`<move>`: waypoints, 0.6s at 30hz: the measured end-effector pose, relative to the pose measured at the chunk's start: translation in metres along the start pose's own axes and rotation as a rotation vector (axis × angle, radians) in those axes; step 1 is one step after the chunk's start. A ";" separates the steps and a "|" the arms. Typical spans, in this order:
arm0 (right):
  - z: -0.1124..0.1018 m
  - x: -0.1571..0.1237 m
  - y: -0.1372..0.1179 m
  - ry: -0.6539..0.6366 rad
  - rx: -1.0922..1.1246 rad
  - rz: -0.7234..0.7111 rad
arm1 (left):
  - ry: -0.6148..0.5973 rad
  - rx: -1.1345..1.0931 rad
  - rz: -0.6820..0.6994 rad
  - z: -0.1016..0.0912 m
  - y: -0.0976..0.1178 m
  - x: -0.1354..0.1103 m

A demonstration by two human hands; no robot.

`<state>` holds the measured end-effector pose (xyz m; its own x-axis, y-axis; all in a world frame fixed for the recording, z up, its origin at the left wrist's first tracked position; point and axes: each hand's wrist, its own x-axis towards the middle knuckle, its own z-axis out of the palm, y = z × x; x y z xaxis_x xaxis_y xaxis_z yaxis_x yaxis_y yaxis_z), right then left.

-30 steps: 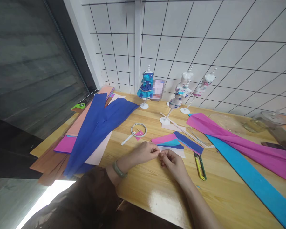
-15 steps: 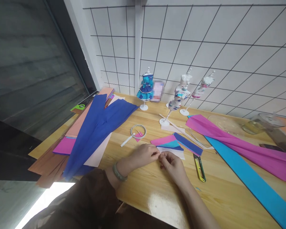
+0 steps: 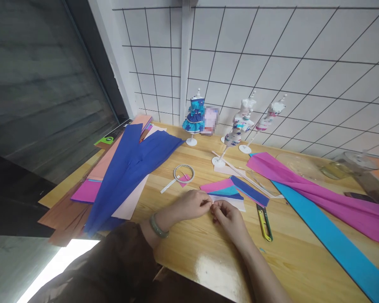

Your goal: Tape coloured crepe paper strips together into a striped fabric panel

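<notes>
My left hand (image 3: pixel 192 204) and my right hand (image 3: pixel 228 215) meet fingertip to fingertip low over the wooden table (image 3: pixel 189 252). Both pinch something small between them that I cannot make out. A green bangle (image 3: pixel 158 227) circles my left wrist. Just beyond my fingers lies a small stack of cut paper pieces (image 3: pixel 232 192) in pink, turquoise, dark blue and white. A roll of white tape (image 3: pixel 183 172) with a loose strip lies further back to the left. Yellow-green thread snips (image 3: pixel 265 222) rest on the table right of my right hand.
Long dark blue crepe paper (image 3: pixel 131 168) covers pink and white sheets at the left. Magenta (image 3: pixel 318 191) and turquoise (image 3: pixel 331 235) strips run along the right. Three small mannequins (image 3: pixel 236 126) stand at the back against a wire grid wall. A clear container (image 3: pixel 347 164) sits far right.
Both hands stay pinched together at the same spot on the table; only the camera has shifted slightly.
</notes>
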<state>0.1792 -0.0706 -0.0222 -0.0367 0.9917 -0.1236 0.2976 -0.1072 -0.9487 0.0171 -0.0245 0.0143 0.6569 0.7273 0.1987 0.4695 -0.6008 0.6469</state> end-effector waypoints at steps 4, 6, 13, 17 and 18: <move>0.001 0.001 0.002 -0.010 -0.013 -0.014 | -0.010 -0.031 -0.005 -0.001 0.000 0.000; 0.001 0.001 0.003 -0.013 -0.021 -0.021 | -0.010 -0.032 -0.001 0.000 -0.002 0.000; 0.000 -0.001 0.001 -0.009 -0.059 -0.036 | 0.004 0.111 0.026 0.002 -0.004 -0.001; 0.000 0.000 -0.003 -0.002 -0.069 -0.037 | 0.015 0.183 0.042 0.004 -0.004 -0.001; 0.000 0.000 -0.003 -0.002 -0.067 -0.036 | 0.021 0.186 0.040 0.005 -0.004 -0.001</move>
<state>0.1780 -0.0706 -0.0189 -0.0501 0.9947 -0.0898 0.3597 -0.0659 -0.9308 0.0173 -0.0239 0.0078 0.6655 0.7073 0.2383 0.5458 -0.6790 0.4911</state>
